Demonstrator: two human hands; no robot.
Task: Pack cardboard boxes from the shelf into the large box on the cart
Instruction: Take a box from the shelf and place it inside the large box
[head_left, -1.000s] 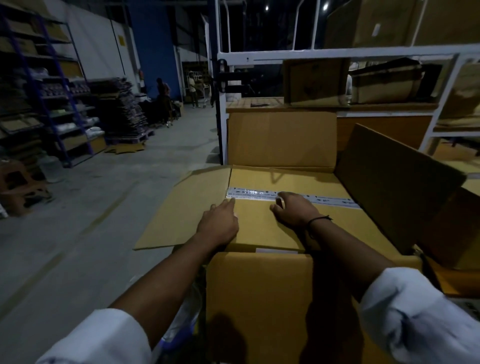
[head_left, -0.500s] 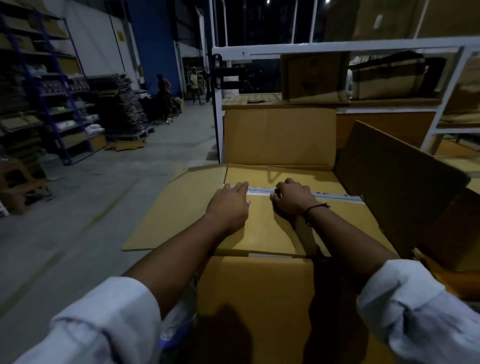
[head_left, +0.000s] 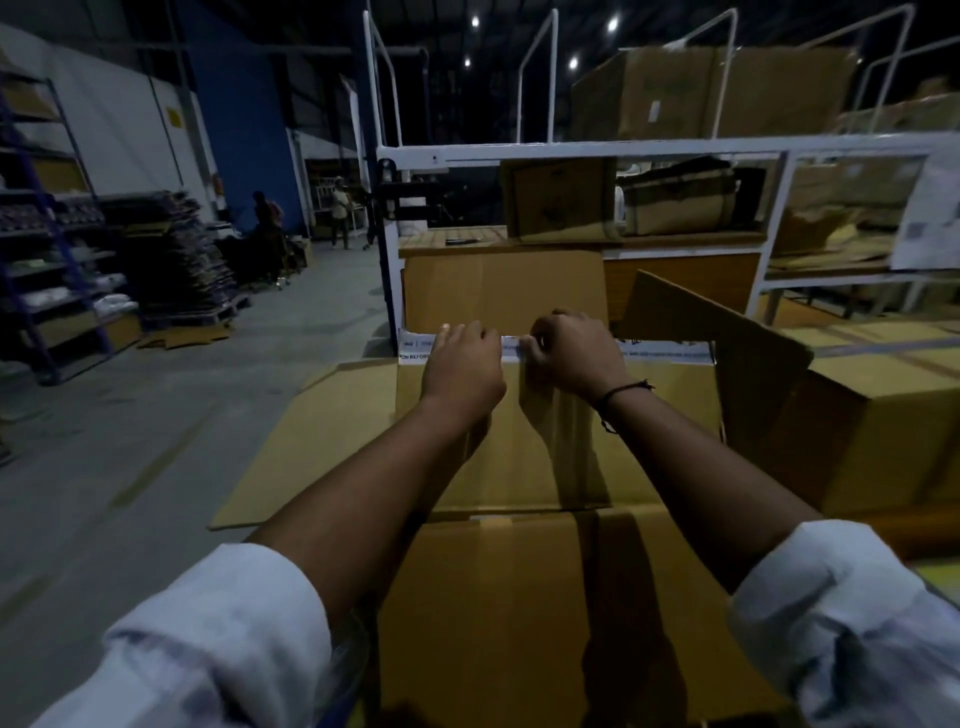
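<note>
left grip: laid flat on top of a brown rectangular cardboard box, fingers straight and together, tips reaching the far edge. nothing is held.

right grip: set just beside the left one at the same far edge, fingers curled, knuckles up. whether the edge is pinched or only pressed cannot be told. a thin black cord bracelet is worn on this wrist. white sleeves are rolled back on both forearms.

a strip of white printed tape runs along the far edge of the brown box, and both grips lie across it.

position of the brown box: seated in the mouth of a large open brown cardboard carton, with its top about level with the rim. carton flaps are noted as follows:
- left flap folded out flat
- far flap upright
- right flap raised and tilted outward

a white metal-framed shelf stands behind the carton, and a small upright brown box is seen on its wooden deck. another closed brown carton sits just to the right of the raised flap.

a grey concrete floor is seen at left. lighting is dim, so print on the tape is mostly unreadable.
</note>
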